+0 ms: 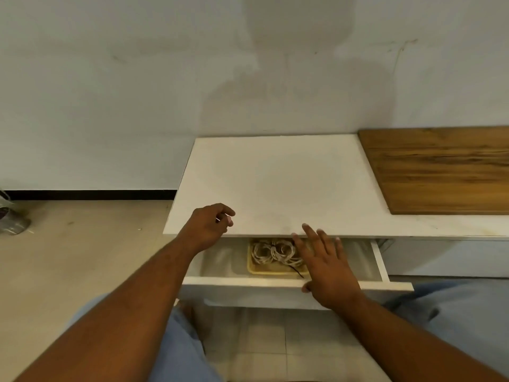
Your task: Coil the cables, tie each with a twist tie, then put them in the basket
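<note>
White wall behind, a white tabletop (275, 183) with a wooden board (440, 169) at its right end. Below its front edge a drawer (237, 282) stands pulled out, and in it sits a yellow basket (275, 272) holding pale coiled cables (272, 252); ties cannot be made out.

Likely risks: a dark cable end trails over the basket's near rim and could snag or jam if the drawer is pushed in, and fingers inside the drawer could be caught under the tabletop's edge.

The left hand (206, 227) hovers over the tabletop's corner, fingers (224, 209) loosely curled, holding nothing. The right hand (327, 268) is above the drawer beside the basket, fingers (309, 234) spread and straight, thumb at the drawer front; contact cannot be told.
</note>
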